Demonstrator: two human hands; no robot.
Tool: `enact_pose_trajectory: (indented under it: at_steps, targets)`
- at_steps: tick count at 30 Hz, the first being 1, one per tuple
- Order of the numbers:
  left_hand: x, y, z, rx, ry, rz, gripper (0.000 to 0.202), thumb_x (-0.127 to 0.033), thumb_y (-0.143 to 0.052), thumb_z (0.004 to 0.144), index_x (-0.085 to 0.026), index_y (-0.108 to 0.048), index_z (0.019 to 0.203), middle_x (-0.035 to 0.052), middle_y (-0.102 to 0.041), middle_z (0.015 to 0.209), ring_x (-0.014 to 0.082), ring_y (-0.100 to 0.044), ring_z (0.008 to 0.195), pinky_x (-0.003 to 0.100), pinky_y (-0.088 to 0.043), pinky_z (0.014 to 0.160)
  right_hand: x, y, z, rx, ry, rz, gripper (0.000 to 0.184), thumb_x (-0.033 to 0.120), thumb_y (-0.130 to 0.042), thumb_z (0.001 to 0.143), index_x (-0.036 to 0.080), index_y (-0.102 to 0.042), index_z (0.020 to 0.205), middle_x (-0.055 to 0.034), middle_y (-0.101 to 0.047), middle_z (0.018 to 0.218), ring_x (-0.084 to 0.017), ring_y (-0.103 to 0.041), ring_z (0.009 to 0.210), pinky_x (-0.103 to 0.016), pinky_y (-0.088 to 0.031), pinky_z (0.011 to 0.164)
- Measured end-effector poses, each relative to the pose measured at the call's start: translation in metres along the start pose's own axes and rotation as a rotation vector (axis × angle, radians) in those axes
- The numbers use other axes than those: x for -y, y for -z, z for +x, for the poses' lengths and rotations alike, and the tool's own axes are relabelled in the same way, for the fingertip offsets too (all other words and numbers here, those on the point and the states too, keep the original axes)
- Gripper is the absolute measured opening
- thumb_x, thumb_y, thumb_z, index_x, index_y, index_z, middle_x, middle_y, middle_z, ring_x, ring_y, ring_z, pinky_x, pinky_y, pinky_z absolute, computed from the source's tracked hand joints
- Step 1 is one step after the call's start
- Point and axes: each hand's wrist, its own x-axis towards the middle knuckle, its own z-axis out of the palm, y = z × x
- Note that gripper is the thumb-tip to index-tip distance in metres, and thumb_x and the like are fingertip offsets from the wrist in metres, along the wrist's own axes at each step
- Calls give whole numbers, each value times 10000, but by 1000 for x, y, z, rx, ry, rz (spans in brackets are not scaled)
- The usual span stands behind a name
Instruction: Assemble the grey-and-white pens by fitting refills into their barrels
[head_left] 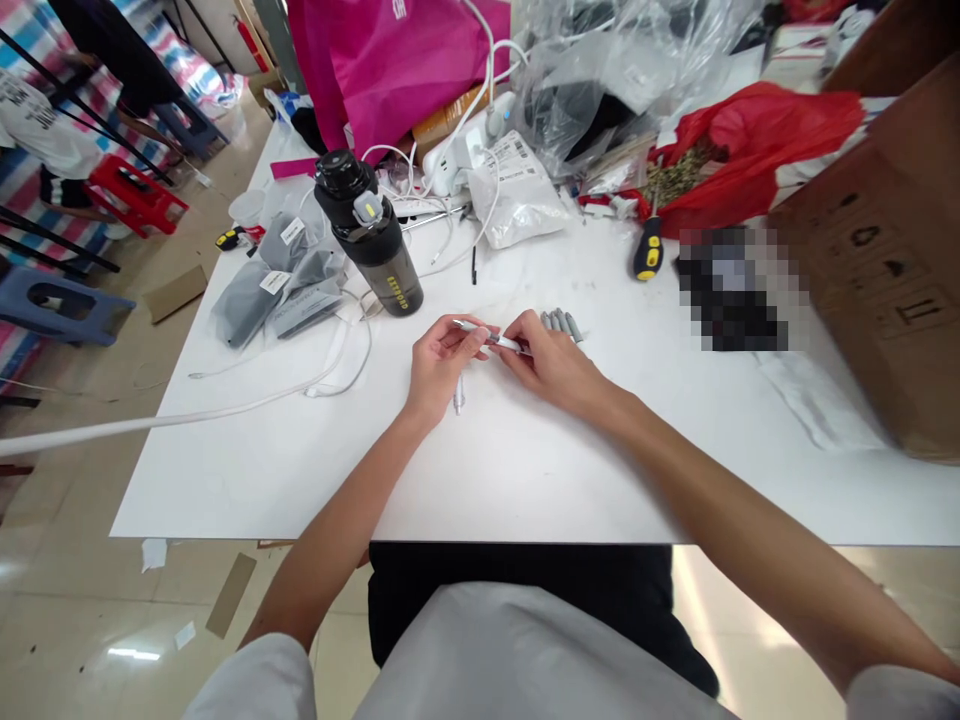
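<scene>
A person sits at a long white table (pixel 525 480) on a tiled floor, with a co-worker (pixel 45 130) off to the upper left near a red plastic stool (pixel 135 195) and a blue plastic stool (pixel 56 305). A cardboard box (pixel 877 280) stands at the table's right edge, and a magenta bag (pixel 390 70), clear plastic wrap (pixel 592 90) and a red plastic bag (pixel 750 150) crowd the far side. Nearer the middle are a white power strip (pixel 454 160), a black drink bottle (pixel 367 235), grey pouches with white labels (pixel 277 280), a long white cable (pixel 225 410) and a yellow-and-black screwdriver (pixel 649 240). The work in hand sits at the table's centre: the left hand (pixel 442 370) and right hand (pixel 551 365) are close together, their fingertips meeting on a slim white stick (pixel 487 337) that lies almost level between them, gripped from both ends. It may be a pen or a stylus, though at this size and with the fingers over it, I can't be sure. A small white piece (pixel 459 395) lies on the table just below the left hand, and a bunch of grey-tipped sticks (pixel 561 323) lies just beyond the right hand's fingers.
</scene>
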Motion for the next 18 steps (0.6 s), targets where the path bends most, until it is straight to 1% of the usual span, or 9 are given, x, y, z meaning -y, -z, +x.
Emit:
enact_pose_trajectory:
  at_steps: [2,4,8,10,12,14,16,18]
  targets:
    - [0,1,1,-6,-16,30,310,-450,-929,859,-214,-782,997,88,-831,1067,228,-792,1003,330,-581,835,-2,-2,0,-15,36,-14,258,516,-465,1123,261,-476,1089,-51,-692,862,-241,-603,676,-325,-372,634]
    - [-1,2,2,-12,-25,55,284,-436,-924,864,-219,-797,997,80,-834,1057,219,-784,1000,322,-579,839,-1,-2,0,-38,70,-34,270,516,-444,1135,258,-508,1094,-75,-718,931,-250,-622,719,-336,-386,656]
    - [-1,5,2,-7,-42,80,248,-421,-903,885,-234,-810,1018,68,-839,1065,210,-774,1001,314,-576,844,3,1,0,-54,113,-18,283,473,-410,1153,245,-577,1178,-126,-737,1093,-276,-665,846,-366,-436,718]
    - [-1,5,2,-9,-51,88,240,-415,-899,889,-237,-813,1023,68,-841,1085,205,-769,994,312,-571,842,4,2,0,-63,97,40,265,480,-466,1135,244,-568,1201,-120,-732,1079,-273,-666,850,-365,-452,725]
    - [-2,5,2,-12,-53,98,233,-418,-892,897,-241,-816,1028,70,-843,1102,200,-762,987,311,-567,849,4,2,0,-67,67,69,257,496,-510,1117,249,-554,1170,-98,-723,1006,-263,-649,801,-361,-452,717]
    - [-2,5,1,-14,-55,105,233,-429,-886,903,-246,-819,1031,72,-843,1111,197,-755,982,313,-562,859,3,2,1,-54,61,37,256,493,-472,1130,251,-558,1126,-87,-716,951,-259,-634,772,-363,-440,714]
    - [-3,5,1,-8,-56,105,242,-437,-883,905,-246,-820,1040,74,-841,1123,202,-752,1000,314,-557,868,3,2,1,-40,73,-4,280,478,-411,1150,249,-572,1124,-98,-726,979,-270,-653,813,-367,-435,729]
    - [-3,5,1,4,-58,100,252,-441,-880,910,-245,-815,1055,76,-839,1138,209,-751,1032,312,-551,872,3,3,1,-44,66,2,282,492,-435,1145,244,-568,1159,-103,-733,1013,-273,-669,844,-361,-437,728]
